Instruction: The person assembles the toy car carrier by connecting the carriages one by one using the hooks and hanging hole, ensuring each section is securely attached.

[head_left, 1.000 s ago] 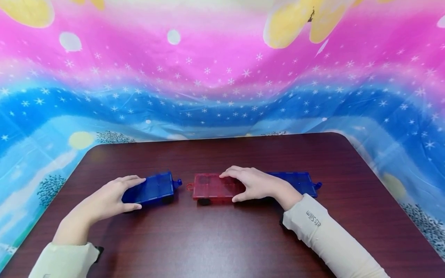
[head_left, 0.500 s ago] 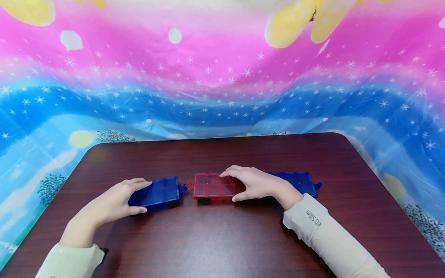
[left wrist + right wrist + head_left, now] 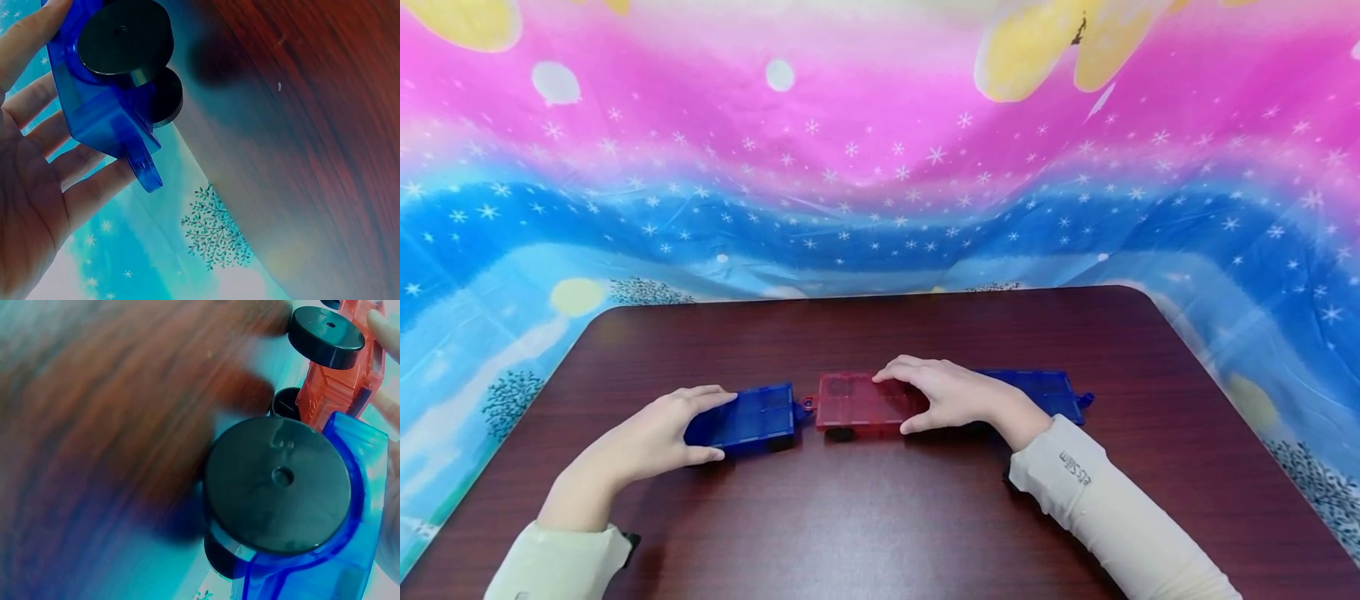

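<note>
My left hand (image 3: 643, 437) grips a translucent blue toy train car (image 3: 763, 414) from its left end, thumb on the near side and fingers on the far side. This car's hook meets the red ring (image 3: 808, 404) of a translucent red toy train car (image 3: 853, 402); whether they are latched is too small to tell. My right hand (image 3: 955, 396) holds the red car across its right part, hiding it. Past that hand lies a second blue car (image 3: 1037, 392), its hook pointing right. In the left wrist view, a loop (image 3: 147, 172) sticks out of the held car's end, below its black wheels (image 3: 125, 44).
All three cars stand in a row on a dark wood table (image 3: 880, 517). Behind the table and along its sides hangs a pink and blue patterned cloth (image 3: 865, 167). Large black wheels (image 3: 278, 484) of the second blue car fill the right wrist view.
My left hand has slid its blue car to the right and slightly nearer, closing the gap to the red car's ring. My right hand and the red car have stayed in place.
</note>
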Demonstrator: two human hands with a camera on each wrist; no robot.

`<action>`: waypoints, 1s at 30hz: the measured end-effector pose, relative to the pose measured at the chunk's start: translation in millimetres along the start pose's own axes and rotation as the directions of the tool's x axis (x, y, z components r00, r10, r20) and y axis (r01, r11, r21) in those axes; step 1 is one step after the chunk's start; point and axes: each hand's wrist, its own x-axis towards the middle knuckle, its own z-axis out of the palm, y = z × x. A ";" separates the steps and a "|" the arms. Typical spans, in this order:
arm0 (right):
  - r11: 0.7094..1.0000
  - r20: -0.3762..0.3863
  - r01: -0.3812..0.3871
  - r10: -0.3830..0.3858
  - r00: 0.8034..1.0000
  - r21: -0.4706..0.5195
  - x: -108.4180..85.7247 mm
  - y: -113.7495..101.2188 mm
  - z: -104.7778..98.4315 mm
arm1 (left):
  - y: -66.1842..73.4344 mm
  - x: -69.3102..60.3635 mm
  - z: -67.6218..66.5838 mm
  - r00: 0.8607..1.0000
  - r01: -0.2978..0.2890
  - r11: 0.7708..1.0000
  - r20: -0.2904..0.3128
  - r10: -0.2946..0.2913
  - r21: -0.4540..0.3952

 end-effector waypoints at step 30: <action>1.000 -0.009 -0.001 0.001 1.000 0.017 -9.7 6.5 -4.8 | -8.0 9.6 6.8 1.000 -0.022 1.000 0.016 0.023 -0.018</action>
